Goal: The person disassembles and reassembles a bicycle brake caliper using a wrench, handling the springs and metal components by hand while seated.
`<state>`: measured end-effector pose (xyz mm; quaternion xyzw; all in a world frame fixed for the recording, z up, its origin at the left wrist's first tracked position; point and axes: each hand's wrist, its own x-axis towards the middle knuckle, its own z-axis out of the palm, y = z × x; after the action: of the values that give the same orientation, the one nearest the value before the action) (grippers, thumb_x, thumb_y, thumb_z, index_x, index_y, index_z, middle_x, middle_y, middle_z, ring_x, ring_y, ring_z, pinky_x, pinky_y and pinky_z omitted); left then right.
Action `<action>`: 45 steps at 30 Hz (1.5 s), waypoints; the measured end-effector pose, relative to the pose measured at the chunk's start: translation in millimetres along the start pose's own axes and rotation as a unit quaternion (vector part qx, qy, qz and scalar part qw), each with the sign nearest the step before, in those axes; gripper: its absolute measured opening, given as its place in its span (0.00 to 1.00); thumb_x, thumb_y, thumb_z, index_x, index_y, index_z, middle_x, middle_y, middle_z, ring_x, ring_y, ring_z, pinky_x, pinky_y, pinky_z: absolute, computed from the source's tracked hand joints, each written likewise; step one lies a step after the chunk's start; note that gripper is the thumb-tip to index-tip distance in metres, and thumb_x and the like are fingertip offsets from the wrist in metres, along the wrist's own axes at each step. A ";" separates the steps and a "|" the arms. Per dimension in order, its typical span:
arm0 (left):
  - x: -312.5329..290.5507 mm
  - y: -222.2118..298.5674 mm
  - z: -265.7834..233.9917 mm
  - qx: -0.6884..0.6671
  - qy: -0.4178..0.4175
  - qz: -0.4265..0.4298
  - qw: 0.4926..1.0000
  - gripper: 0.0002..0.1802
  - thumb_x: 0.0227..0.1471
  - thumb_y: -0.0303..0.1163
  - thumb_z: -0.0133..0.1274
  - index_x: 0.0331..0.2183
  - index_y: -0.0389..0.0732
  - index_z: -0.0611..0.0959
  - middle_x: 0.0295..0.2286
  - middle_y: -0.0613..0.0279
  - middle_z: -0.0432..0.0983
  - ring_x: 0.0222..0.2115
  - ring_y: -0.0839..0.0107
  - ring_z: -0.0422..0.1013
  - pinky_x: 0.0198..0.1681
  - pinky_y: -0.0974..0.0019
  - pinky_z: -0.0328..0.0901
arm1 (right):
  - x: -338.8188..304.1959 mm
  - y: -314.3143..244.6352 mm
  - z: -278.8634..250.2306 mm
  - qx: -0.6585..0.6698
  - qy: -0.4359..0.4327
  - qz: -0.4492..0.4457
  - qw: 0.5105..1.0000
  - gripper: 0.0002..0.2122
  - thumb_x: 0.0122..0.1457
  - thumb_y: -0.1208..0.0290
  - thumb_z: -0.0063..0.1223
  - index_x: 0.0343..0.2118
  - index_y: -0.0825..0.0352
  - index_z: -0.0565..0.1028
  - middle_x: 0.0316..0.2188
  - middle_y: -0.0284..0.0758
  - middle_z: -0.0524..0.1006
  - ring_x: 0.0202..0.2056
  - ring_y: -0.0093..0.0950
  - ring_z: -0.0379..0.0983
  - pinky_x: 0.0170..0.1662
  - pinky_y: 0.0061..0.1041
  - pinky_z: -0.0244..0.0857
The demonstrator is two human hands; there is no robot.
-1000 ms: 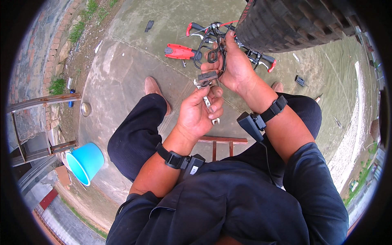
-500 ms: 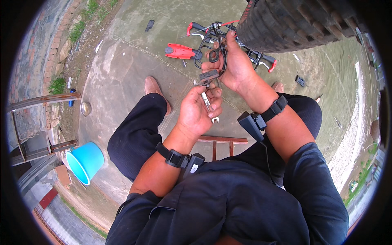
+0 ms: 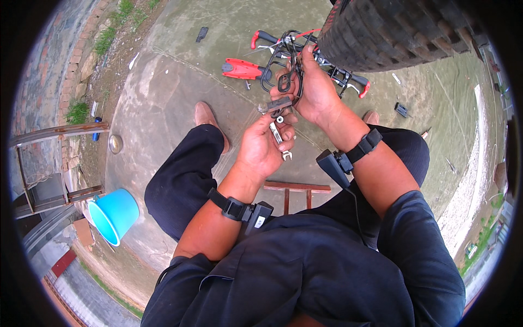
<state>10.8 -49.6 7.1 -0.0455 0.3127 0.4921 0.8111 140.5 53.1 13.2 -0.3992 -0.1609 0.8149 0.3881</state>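
Observation:
My left hand (image 3: 262,147) is closed around a silver open-end wrench (image 3: 277,134), its forked end sticking out below the fingers. Just above those fingertips lies a small dark rectangular block (image 3: 279,104), with a shiny round nut-like piece (image 3: 280,119) under it. My right hand (image 3: 316,95), farther up and to the right, grips a bundle of black cables (image 3: 298,73) that meets the block. A black oval loop (image 3: 284,82) hangs among these cables. Which fingers bear the block is hard to make out.
A large knobbly tire (image 3: 397,35) fills the upper right. Behind my hands lie handlebars (image 3: 354,82) with red grip ends and a red fender-like piece (image 3: 242,68). A dark small block (image 3: 401,109) rests on the right; a blue bucket (image 3: 122,212) stands at left.
My left hand has turned slightly, and the shiny round piece under the block now shows. The wrench has tipped a little; both hands keep their grips.

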 end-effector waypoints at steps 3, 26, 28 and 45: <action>0.2 -0.3 0.3 0.001 0.004 0.001 1.000 0.16 0.60 0.40 0.42 0.42 0.39 0.76 0.33 0.59 0.73 0.24 0.73 0.61 0.21 0.73 0.56 | -1.2 -0.3 2.1 0.005 0.000 0.006 1.000 0.28 0.61 0.35 0.31 0.36 0.61 0.65 0.27 0.33 0.74 0.25 0.31 0.76 0.34 0.36 0.73; 4.7 12.8 -1.2 0.072 0.050 0.013 0.996 0.18 0.59 0.46 0.49 0.42 0.42 0.75 0.33 0.58 0.74 0.23 0.75 0.65 0.21 0.75 0.57 | 5.5 5.1 -4.8 -0.049 0.014 -0.013 0.999 0.26 0.64 0.40 0.30 0.36 0.63 0.67 0.30 0.35 0.75 0.34 0.36 0.79 0.37 0.33 0.75; 8.3 13.1 -2.5 0.112 0.073 0.024 0.991 0.17 0.59 0.44 0.50 0.41 0.40 0.75 0.32 0.57 0.75 0.23 0.75 0.66 0.20 0.76 0.58 | 8.3 9.6 -8.8 -0.053 0.005 -0.014 0.998 0.27 0.64 0.40 0.31 0.35 0.64 0.67 0.30 0.36 0.75 0.34 0.36 0.79 0.37 0.34 0.76; 10.1 6.7 -21.8 0.488 0.137 0.138 0.851 0.12 0.61 0.38 0.49 0.34 0.38 0.77 0.26 0.63 0.77 0.19 0.82 0.66 0.20 0.77 0.57 | 2.7 9.7 -1.8 -0.249 0.088 -0.042 0.964 0.31 0.61 0.38 0.40 0.39 0.70 0.69 0.31 0.38 0.73 0.29 0.33 0.79 0.32 0.28 0.74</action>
<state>-1.6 -46.7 -14.4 0.3332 0.6239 0.3720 0.6011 136.0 48.8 5.1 -0.5466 -0.3402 0.6936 0.3231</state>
